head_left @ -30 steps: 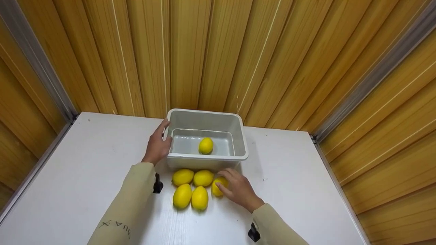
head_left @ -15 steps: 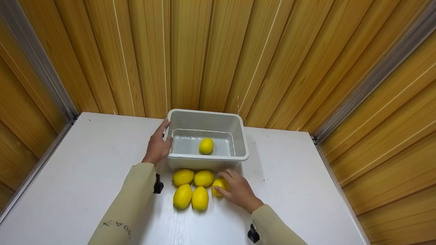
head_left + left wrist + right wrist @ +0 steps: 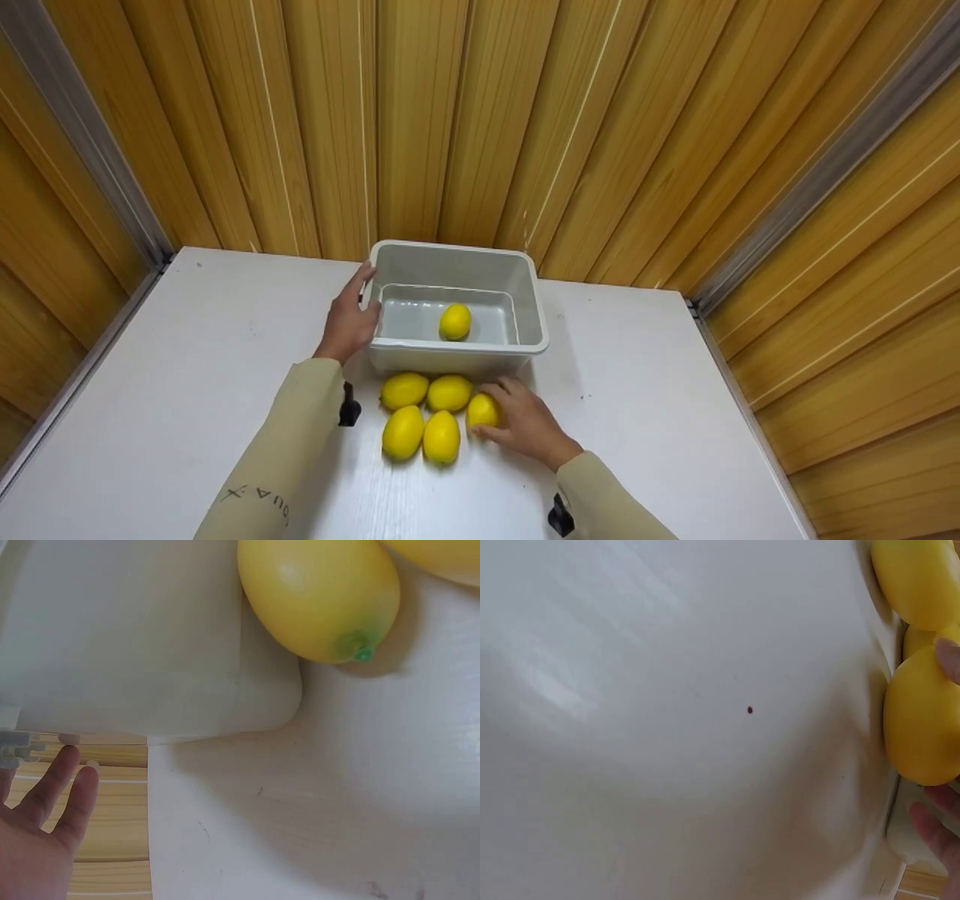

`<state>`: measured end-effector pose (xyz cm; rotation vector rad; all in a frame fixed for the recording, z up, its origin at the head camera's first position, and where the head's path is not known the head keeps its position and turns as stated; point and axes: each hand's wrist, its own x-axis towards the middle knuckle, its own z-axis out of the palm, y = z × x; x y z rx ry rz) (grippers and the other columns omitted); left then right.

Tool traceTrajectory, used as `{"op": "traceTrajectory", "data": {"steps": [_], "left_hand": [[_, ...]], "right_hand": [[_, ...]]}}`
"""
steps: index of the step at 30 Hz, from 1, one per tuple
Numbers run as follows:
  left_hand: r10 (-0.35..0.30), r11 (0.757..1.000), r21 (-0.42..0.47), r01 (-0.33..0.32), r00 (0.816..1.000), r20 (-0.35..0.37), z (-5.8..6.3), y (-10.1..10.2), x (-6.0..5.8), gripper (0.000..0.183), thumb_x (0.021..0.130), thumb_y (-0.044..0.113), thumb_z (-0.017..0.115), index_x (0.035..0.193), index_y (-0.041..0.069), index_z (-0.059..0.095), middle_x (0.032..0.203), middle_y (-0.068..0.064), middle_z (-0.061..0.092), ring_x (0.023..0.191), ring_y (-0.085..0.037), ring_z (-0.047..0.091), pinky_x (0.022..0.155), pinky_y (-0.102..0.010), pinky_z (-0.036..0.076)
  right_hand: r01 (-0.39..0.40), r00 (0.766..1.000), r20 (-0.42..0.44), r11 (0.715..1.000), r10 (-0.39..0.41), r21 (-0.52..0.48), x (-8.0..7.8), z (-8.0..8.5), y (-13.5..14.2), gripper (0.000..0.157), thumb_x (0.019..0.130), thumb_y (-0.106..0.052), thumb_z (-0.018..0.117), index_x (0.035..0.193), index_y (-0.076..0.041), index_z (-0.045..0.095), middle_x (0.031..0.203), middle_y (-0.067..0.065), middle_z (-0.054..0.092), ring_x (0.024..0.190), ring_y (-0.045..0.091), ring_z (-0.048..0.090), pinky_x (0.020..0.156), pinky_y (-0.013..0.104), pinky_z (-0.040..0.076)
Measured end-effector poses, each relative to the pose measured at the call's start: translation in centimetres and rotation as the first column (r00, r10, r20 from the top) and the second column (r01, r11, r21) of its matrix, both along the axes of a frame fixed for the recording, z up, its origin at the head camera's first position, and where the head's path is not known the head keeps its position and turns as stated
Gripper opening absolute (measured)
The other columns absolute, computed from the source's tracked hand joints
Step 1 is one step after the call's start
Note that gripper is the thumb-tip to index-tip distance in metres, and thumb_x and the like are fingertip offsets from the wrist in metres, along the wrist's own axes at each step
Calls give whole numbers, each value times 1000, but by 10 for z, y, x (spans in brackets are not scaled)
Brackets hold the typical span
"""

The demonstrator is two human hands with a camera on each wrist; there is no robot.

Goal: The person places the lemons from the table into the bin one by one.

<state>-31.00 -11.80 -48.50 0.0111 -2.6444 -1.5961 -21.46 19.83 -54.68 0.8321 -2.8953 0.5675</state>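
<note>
Our left hand (image 3: 347, 321) grips a grey rectangular plastic bin (image 3: 457, 347), probably steadying it; our right hand (image 3: 527, 424) cradles a yellow oval lemon (image 3: 482, 412)!

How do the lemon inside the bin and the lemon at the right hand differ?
The bin lemon lies inside the bin; the hand lemon is outside, in front of it.
No hand touches the bin lemon, while the hand lemon sits between thumb and fingers of the right hand.
The bin lemon lies alone; the hand lemon has other lemons beside it.
Both are yellow.
</note>
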Motion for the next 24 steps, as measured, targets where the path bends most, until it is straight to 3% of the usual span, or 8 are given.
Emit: {"op": "traceTrajectory", "data": {"steps": [7, 24], "left_hand": [[-1, 1000, 3, 1, 1000, 25, 0, 0, 1, 64, 99, 17, 48, 155, 27, 19, 163, 2, 19, 150, -26, 19, 121, -50, 22], [8, 1000, 19, -8, 999, 47, 3, 2, 2, 65, 99, 18, 48, 155, 28, 17, 161, 2, 24, 150, -26, 21, 121, -50, 23]], "right_hand": [[-6, 1000, 20, 1000, 6, -23, 1, 0, 0, 59, 82, -53, 70, 130, -21, 56, 130, 1, 54, 118, 20, 54, 101, 43, 49], [29, 996, 86, 999, -26, -29, 1, -4, -4, 63, 80, -52, 72, 133, -22, 52, 133, 0, 53, 120, 19, 53, 106, 43, 47]]}}
